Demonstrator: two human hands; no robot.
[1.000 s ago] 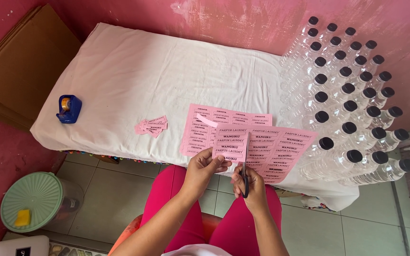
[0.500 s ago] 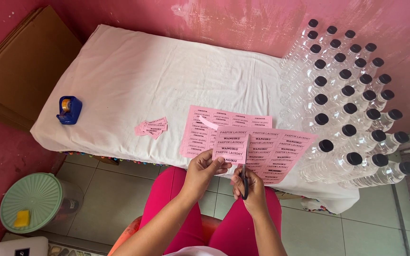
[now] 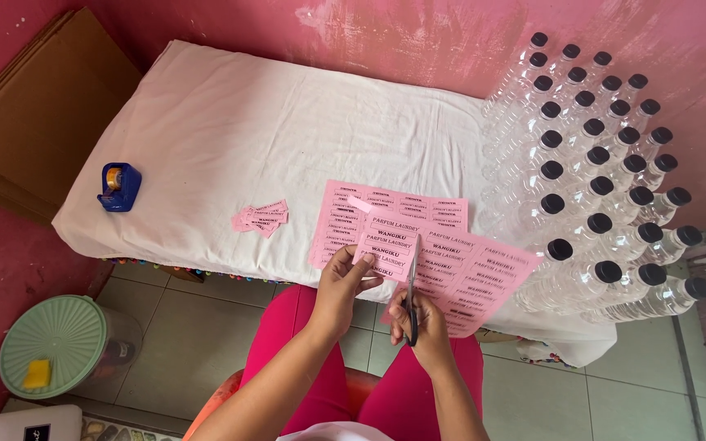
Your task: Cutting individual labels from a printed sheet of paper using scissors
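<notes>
Pink, thin and floppy label sheet [image 3: 386, 241] above the near counter [image 3: 230, 139] edge, pinched at its near left corner by the left hand [image 3: 343, 287], likely best gripped close beside the cut, right hand [image 3: 426, 320] clenched on scissors [image 3: 411, 292].
</notes>
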